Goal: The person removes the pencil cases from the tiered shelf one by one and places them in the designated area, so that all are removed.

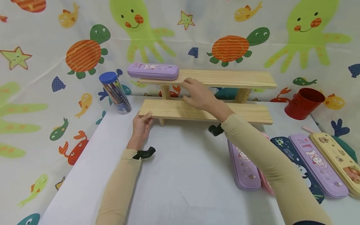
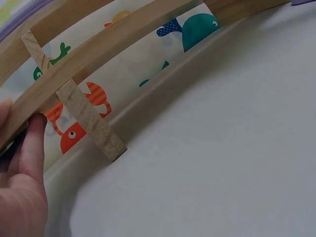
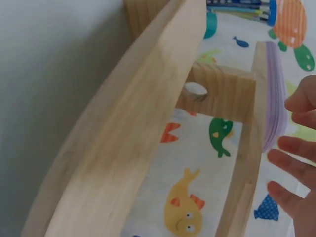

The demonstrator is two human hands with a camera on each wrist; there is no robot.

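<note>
A two-tier wooden shelf [image 1: 174,109] stands at the back of the table. My left hand [image 1: 142,126] grips the left end of its lower board, thumb on top and fingers beneath; the left wrist view shows the fingers [image 2: 33,148] under the board. On the upper board's left end lies a purple pencil case [image 1: 153,71]. My right hand [image 1: 201,95] hovers over the shelf, just right of that case, fingers relaxed and holding nothing. In the right wrist view its fingertips [image 3: 284,160] are beside the case [image 3: 275,98], with a small gap.
A pen tube with blue lid [image 1: 115,92] stands left of the shelf, a red cup [image 1: 303,103] to its right. Several pencil cases lie front right: a purple one [image 1: 244,168], a navy one [image 1: 298,165], another purple one [image 1: 317,165] and a yellow one [image 1: 338,159]. A cartoon-printed cloth hangs behind.
</note>
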